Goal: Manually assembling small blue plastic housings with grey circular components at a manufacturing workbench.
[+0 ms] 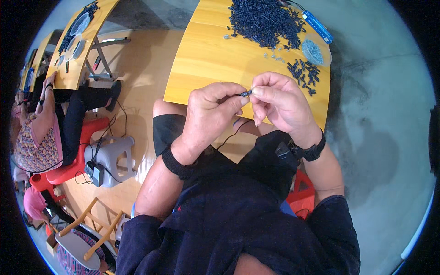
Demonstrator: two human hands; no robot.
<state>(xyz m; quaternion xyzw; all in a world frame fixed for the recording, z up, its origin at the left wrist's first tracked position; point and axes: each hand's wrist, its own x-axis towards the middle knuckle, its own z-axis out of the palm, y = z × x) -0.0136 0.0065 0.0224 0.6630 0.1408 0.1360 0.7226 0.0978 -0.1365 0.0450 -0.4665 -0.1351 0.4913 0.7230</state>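
Note:
Above the near part of the yellow table (pixel 192 59), my two hands meet at a small black cylindrical piece (pixel 246 93). Thumb and fingers of my left hand (pixel 208 112) pinch its left end. The fingertips of my right hand (pixel 284 101) are closed at its other end; whether they also hold a tiny separate part is hidden. Beyond my hands lies a large pile of similar black pieces (pixel 263 20). A smaller group of black pieces (pixel 305 74) is scattered to the right, near a round clear tub (pixel 326 56) of small pale, clear bits.
Loose pale bits (pixel 274 56) lie below the pile. A blue oblong box (pixel 317 26) rests at the table's far right edge. On the left, another person (pixel 39 137) sits at a second yellow table (pixel 68 80), near a grey stool (pixel 114 160) with black cables and adapters.

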